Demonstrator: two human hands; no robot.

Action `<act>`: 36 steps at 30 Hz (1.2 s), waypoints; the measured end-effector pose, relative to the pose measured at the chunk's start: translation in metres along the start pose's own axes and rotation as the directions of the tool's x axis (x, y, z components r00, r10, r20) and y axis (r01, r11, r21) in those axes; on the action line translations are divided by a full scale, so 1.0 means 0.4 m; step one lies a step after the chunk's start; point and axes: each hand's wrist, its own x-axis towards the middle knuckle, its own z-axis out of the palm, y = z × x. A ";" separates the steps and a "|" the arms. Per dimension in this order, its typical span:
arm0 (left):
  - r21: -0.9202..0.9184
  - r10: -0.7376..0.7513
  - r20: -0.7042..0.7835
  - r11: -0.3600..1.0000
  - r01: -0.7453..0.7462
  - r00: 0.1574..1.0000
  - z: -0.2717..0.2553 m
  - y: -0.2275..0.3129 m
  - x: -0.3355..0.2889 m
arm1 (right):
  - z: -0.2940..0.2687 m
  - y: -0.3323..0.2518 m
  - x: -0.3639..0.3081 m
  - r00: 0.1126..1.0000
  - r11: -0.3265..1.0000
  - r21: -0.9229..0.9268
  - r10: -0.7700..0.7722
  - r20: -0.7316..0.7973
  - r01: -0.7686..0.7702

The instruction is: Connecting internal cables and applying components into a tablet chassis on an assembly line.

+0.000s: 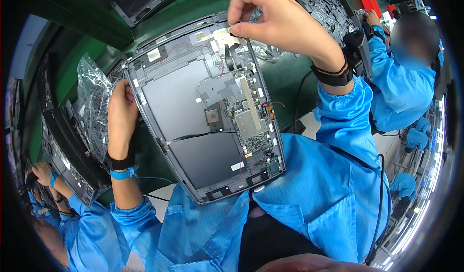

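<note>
in the head view, a dark tray (345,4) at the upper right holds a heap of small grey parts (320,7). beyond it is a red bin (370,4), its contents too small to tell, with a co-worker's hand (371,18) just beside it. a clear plastic bag (91,84) lies crumpled on the left of the green bench (290,78); whether the dark pieces there are inside or under it, i cannot tell.

the open grey casing (176,95) sits in the middle, slanted, its lower edge close to the person's blue coat (314,175). inside it are a circuit board (252,127) along the right side and a black cable (193,136) running across.

the right hand (278,23) reaches over the casing's upper right corner, thumb and forefinger pinched together on pale tape (222,36). the left hand (122,111) is at the casing's left edge, fingers curled; their tips are hidden, so i cannot tell if they grip.
</note>
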 end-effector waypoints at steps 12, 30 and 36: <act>0.045 0.070 -0.077 0.997 -0.067 0.995 0.001 0.007 -0.015 | 0.035 -0.038 -0.059 0.944 0.945 0.215 0.285 -0.168 -0.247; -0.054 -0.079 -0.258 0.996 0.067 0.963 -0.036 0.091 -0.062 | 0.065 -0.054 -0.057 0.936 0.988 -0.019 0.139 -0.323 -0.153; -0.403 -0.095 -0.409 0.911 -0.086 0.907 -0.078 0.151 -0.087 | 0.051 -0.047 -0.055 0.942 0.989 0.031 0.147 -0.301 -0.144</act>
